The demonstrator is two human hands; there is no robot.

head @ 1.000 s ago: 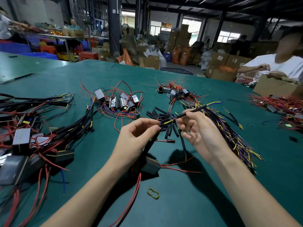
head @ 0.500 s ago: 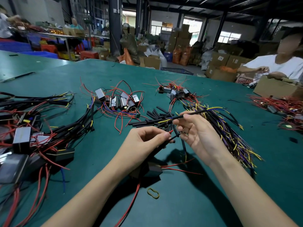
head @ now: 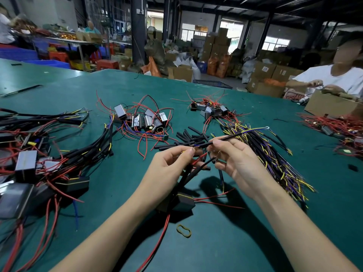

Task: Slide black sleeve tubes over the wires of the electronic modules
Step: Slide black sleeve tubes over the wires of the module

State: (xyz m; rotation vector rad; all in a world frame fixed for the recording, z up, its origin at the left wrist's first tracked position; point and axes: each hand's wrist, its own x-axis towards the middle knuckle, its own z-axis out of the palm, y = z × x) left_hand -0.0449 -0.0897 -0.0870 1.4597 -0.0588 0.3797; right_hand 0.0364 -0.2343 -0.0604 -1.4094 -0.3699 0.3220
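— Where's the tube?

— The black sleeve tube (head: 224,139) is up off the table (head: 216,242), slanting between both hands, with a yellow and blue wire (head: 255,129) running out of its far end to a small ring tip.

— Who's holding what?

— The right hand (head: 235,161) pinches the tube between thumb and forefinger. The left hand (head: 172,163) pinches thin wire ends right at the tube's near mouth, fingers curled.

— And the module?

— A black box (head: 183,201) sits on the table under the hands, thicker black leads rising from it, red wires trailing off.

— Around them?

— Loose black tubes (head: 188,137) lie just beyond the hands, a bundle of sleeved wires (head: 275,160) to the right, piles of modules (head: 141,119) further back and on the left, a rubber band (head: 183,231) nearby. Another person (head: 337,79) works at a cardboard box (head: 330,104) at the far right
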